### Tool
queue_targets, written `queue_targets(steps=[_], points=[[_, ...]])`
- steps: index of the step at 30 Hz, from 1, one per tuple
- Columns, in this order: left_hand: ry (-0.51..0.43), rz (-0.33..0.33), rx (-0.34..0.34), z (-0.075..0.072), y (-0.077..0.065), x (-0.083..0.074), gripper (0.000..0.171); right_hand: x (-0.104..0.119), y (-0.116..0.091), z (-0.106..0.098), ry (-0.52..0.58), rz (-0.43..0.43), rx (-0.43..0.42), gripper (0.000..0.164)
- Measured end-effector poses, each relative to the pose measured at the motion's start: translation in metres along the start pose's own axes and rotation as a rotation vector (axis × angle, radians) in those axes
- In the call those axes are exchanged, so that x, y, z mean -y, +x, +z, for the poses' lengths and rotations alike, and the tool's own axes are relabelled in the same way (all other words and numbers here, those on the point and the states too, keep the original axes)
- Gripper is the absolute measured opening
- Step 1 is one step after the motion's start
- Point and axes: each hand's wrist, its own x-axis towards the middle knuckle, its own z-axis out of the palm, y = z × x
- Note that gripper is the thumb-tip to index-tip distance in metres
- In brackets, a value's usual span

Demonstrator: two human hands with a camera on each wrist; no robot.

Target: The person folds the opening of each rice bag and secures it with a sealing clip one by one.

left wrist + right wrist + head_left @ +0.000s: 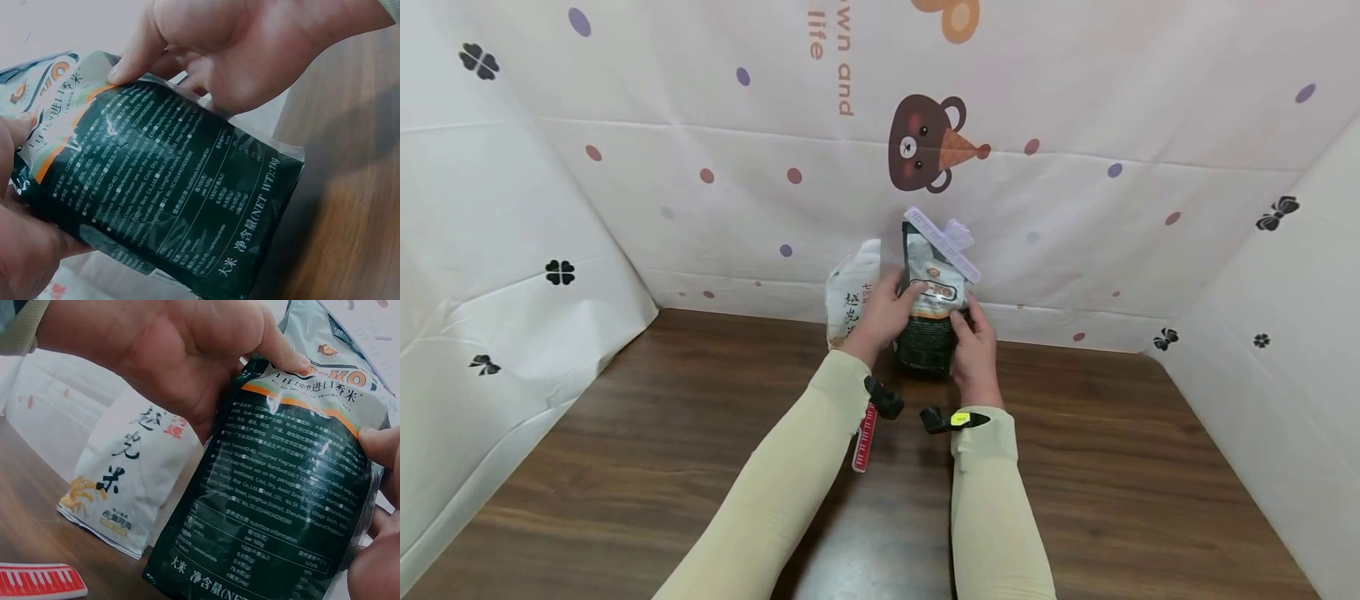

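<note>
Both hands hold a dark green and silver rice bag [925, 340] between them, near the back of the table. The left hand [882, 317] grips its left edge, thumb across the front; the right hand [976, 352] grips the right edge the same way. A pale purple ruler-like clip [943, 243] sits slantwise across the bag's top. Printed text covers the green front [156, 175] in the left wrist view. Whether the bag's bottom touches the table cannot be told. Behind the left hand stands a white rice bag [134, 465], partly hidden in the head view.
A red clip [865, 437] with white marks lies on the brown wooden table [1097, 450], partly under the left forearm. White printed cloth [737, 217] hangs behind the bags and at both sides. Each wrist wears a black camera mount.
</note>
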Motion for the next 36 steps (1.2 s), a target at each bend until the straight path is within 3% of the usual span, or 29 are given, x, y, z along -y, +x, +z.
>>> queue_targets(steps=[5, 15, 24, 31, 36], points=[[0.019, -0.038, 0.005, 0.011, 0.003, 0.003, 0.05, -0.004, 0.001, -0.006, 0.019, -0.007, -0.021, 0.047], [0.018, -0.048, -0.007, 0.025, 0.003, 0.007, 0.053, -0.012, 0.002, -0.014, 0.055, -0.019, -0.065, 0.048], [0.012, -0.107, 0.057, 0.033, 0.011, 0.01, 0.055, -0.02, 0.002, -0.019, 0.037, -0.048, -0.087, 0.047], [0.044, -0.14, 0.078, 0.033, 0.016, 0.011, 0.06, -0.019, 0.0, -0.021, -0.02, 0.096, -0.129, 0.053], [0.082, -0.155, 0.09, 0.03, 0.014, 0.012, 0.063, -0.018, 0.0, -0.022, -0.025, 0.136, -0.161, 0.05]])
